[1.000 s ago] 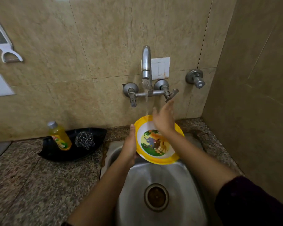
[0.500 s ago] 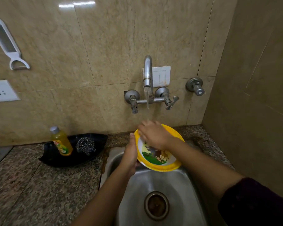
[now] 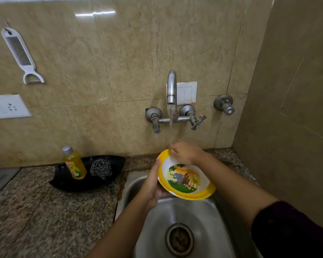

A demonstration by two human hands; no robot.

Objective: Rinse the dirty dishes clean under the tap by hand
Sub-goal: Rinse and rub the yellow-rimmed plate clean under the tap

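The bowl (image 3: 185,178), yellow-rimmed with an animal picture in its white hollow, is held over the back of the sink (image 3: 153,233), above the basin and clear of its floor. It is tilted, so that the hollow is turned upward and toward the wearer; being round, it has no true long axis, but its outline is seen as an oval running from upper left to lower right. The left hand (image 3: 153,185) grips it at the left rim: the thumb is laid along the rim's edge, and the fingers are curled beneath the bowl, mostly hidden. The bowl thus extends to the right of this grip. The right hand (image 3: 185,151) is set on the far rim, its fingers bent at the edge; whether they pinch the rim or only rub it cannot be told. A stream of water (image 3: 171,125) falls from the tap (image 3: 171,84) onto those fingers. Below the grip, the drain (image 3: 179,240) is seen in the basin. Well left of the grip, on the speckled counter (image 3: 45,216), a black tray (image 3: 76,186) holds a yellow soap bottle (image 3: 74,163) and a steel scrubber (image 3: 100,168). Higher on the wall, a white grater (image 3: 19,53) hangs above a socket (image 3: 8,107).
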